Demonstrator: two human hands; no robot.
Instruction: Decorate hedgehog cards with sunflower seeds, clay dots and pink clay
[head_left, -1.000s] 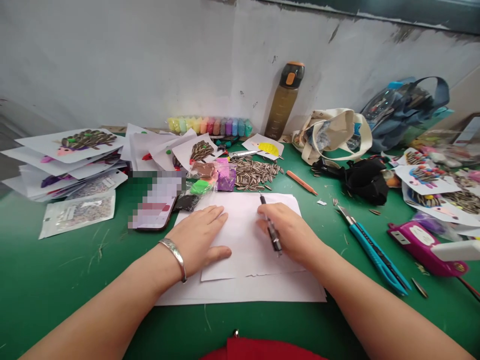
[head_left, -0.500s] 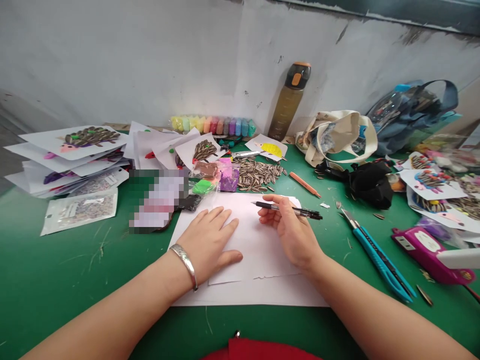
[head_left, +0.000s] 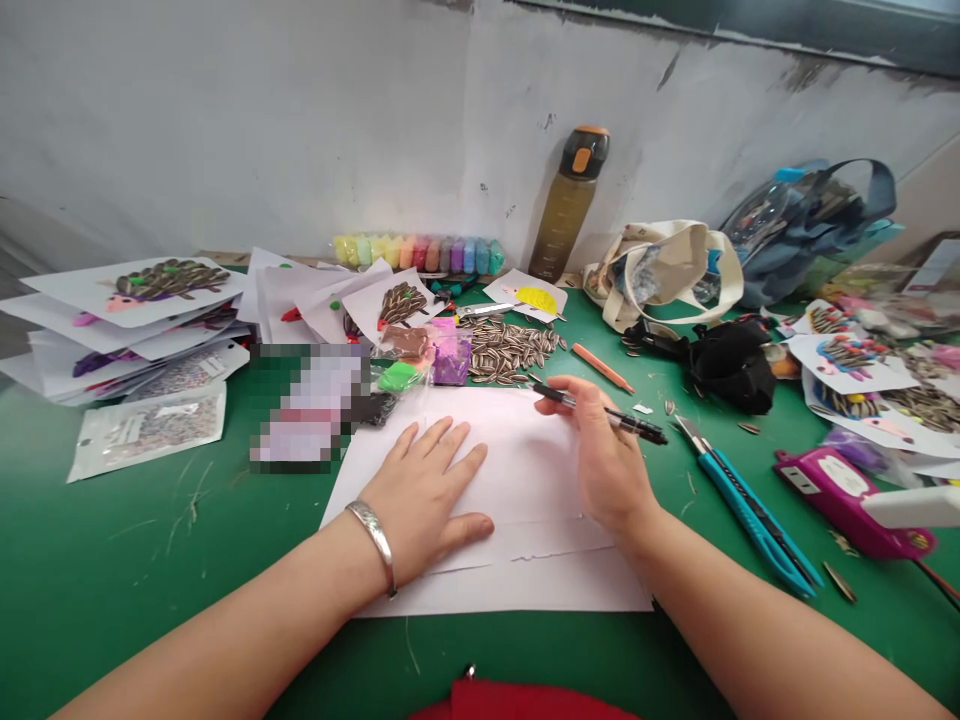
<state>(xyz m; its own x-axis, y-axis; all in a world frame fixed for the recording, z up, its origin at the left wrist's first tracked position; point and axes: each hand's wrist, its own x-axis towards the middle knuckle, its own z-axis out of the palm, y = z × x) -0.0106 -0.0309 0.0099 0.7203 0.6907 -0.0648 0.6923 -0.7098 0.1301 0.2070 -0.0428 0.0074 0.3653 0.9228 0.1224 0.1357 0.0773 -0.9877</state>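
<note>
My left hand (head_left: 424,500) lies flat with spread fingers on the left part of some white paper (head_left: 517,470). A smaller sheet with a ragged lower edge rests on a larger one; I see no marks on them. Over the right side of the paper, my right hand (head_left: 607,455) is closed around a black pen (head_left: 634,425). The pen's tip points left and it is held nearly level, above the sheet. Just beyond the paper are a pile of striped sunflower seeds (head_left: 510,350), packets of coloured clay (head_left: 450,360) and an orange marker (head_left: 602,367).
Seed-decorated hedgehog pictures (head_left: 142,290) are stacked at the left, near a bead packet (head_left: 150,425). At the right lie a blue utility knife (head_left: 757,515) with its blade out and a magenta device (head_left: 855,500). A bottle (head_left: 566,215) and a cloth bag (head_left: 660,280) stand by the wall.
My right hand has shifted slightly right with the pen, which tilts more now. My left hand stays flat on the paper. The whole view has moved a little.
</note>
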